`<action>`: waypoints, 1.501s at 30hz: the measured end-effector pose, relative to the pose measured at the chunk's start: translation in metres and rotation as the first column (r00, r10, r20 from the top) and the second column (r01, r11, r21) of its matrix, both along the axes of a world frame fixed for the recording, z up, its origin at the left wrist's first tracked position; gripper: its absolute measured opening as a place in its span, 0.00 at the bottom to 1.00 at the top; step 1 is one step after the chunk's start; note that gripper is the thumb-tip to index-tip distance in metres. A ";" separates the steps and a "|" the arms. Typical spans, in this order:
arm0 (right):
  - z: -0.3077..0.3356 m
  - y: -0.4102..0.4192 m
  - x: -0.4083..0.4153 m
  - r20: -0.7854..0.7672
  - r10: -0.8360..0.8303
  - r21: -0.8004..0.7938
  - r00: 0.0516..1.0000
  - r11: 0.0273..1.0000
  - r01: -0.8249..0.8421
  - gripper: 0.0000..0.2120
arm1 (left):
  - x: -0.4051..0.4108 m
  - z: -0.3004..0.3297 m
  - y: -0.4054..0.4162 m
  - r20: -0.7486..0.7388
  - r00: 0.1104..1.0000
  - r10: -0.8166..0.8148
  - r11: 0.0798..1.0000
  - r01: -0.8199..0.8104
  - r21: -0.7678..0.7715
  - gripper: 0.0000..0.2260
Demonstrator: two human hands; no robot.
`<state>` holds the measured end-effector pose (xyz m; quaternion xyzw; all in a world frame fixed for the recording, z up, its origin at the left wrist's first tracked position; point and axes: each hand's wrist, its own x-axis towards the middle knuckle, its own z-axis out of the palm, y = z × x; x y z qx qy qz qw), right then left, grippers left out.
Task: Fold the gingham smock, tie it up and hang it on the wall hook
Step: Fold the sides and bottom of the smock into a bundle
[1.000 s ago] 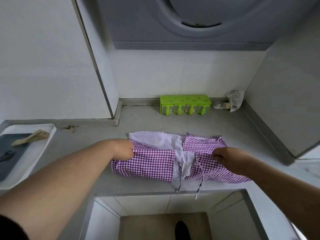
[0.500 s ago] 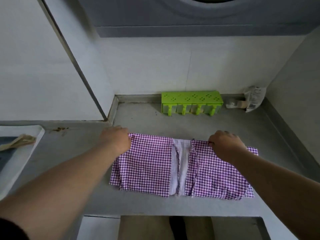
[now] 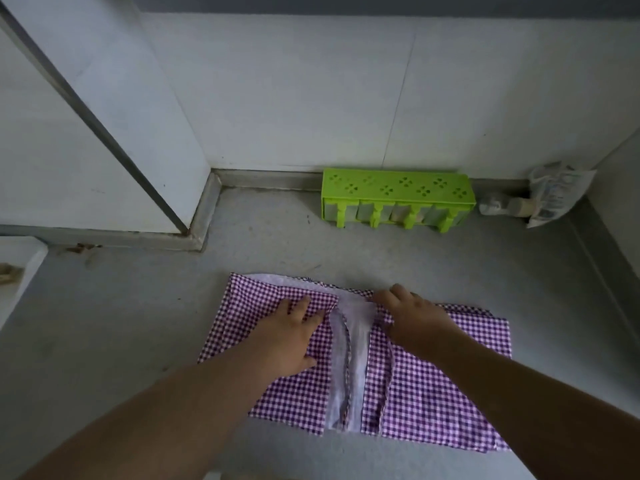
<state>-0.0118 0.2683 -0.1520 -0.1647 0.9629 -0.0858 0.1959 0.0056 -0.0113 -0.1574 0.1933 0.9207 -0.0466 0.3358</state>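
Observation:
The purple-and-white gingham smock (image 3: 426,393) lies folded flat on the grey counter (image 3: 138,323), with a white inner strip and a thin tie running down its middle. My left hand (image 3: 289,332) rests palm down on the left half, fingers spread. My right hand (image 3: 412,317) presses flat on the upper right half, next to the white strip. Neither hand grips the cloth. No wall hook is in view.
A lime green plastic rack (image 3: 396,199) stands against the back wall. A crumpled packet (image 3: 554,192) and a small bottle (image 3: 502,206) lie in the back right corner. A white tray edge (image 3: 20,268) shows at far left. Walls close the counter at back and right.
Both hands let go of the smock's top edge and moved inward to lie flat near its middle. The view tilted down and came closer to the counter.

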 end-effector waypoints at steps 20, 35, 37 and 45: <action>-0.011 -0.047 -0.007 0.150 0.022 -0.158 0.988 0.987 0.003 0.12 | -0.016 -0.006 0.022 0.087 0.995 0.051 0.994 -0.042 -0.096 0.49; 0.004 -0.031 -0.108 0.589 -0.485 -0.467 0.646 0.448 0.762 0.09 | -0.028 0.000 0.028 -0.155 0.906 -0.394 0.919 0.384 -0.091 0.60; -0.003 -0.030 -0.106 0.575 -0.461 -0.505 0.676 0.451 0.736 0.09 | -0.035 0.000 0.037 -0.182 0.810 -0.558 0.829 0.535 -0.162 0.60; 0.003 -0.014 -0.096 0.204 -0.537 -0.550 0.818 0.629 0.550 0.28 | -0.054 -0.014 0.054 -0.044 0.869 -0.493 0.847 0.468 -0.252 0.71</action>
